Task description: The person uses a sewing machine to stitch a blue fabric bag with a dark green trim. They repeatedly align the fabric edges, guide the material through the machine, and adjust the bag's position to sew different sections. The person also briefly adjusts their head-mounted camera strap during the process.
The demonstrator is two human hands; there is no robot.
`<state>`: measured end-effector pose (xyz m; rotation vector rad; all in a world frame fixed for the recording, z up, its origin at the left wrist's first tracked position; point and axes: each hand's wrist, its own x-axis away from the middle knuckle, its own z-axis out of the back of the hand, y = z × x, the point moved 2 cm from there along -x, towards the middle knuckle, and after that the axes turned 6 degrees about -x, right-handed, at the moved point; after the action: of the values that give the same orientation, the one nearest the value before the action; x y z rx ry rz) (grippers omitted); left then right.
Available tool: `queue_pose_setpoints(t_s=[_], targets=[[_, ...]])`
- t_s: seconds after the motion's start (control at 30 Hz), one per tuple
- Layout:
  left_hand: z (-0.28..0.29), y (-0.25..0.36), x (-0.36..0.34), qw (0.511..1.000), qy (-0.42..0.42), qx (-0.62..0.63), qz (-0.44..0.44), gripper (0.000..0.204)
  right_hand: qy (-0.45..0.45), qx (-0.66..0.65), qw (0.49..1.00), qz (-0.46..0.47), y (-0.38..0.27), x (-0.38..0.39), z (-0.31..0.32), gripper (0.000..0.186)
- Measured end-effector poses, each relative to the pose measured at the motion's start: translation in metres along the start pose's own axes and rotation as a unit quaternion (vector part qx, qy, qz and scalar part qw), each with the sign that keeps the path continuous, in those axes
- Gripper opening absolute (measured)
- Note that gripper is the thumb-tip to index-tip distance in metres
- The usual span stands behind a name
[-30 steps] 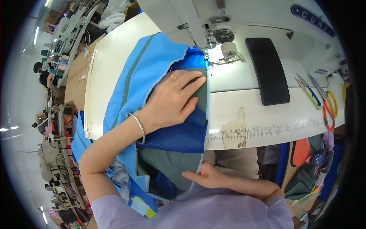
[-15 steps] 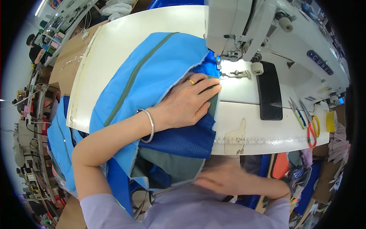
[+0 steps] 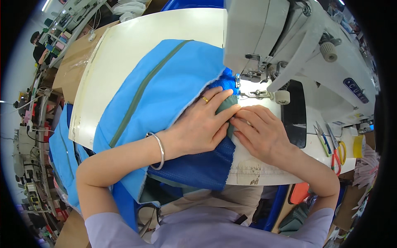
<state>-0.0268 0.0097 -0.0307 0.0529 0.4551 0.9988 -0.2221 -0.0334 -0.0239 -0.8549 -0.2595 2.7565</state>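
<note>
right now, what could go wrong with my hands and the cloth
Your left hand lies close to the sewing foot, so a finger might get nipped. The light-blue cloth has its edge near the foot too, and could get caught.

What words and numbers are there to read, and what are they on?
Dark blue badge on the white sewing machine: pale capital letters, not copied here.
Small label lower on the machine: too small to read.
Ruler strip on the table: too faint to read.
Blue cloth: no writing I see.
</note>
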Motion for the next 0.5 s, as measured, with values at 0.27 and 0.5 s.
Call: queue_pose_setpoints(t_s=[0.27,0.5], targets=[[-0.004,-0.004,-0.006,0.999,0.047,0.007,0.008,0.046,0.016,0.046,0.999,0.012,0.0,0.0,-0.006,0.03],[0.015,-0.01,-0.004,0.995,0.101,0.003,0.008,0.017,0.012,0.037,0.999,-0.005,0.0,0.002,-0.005,0.032]])
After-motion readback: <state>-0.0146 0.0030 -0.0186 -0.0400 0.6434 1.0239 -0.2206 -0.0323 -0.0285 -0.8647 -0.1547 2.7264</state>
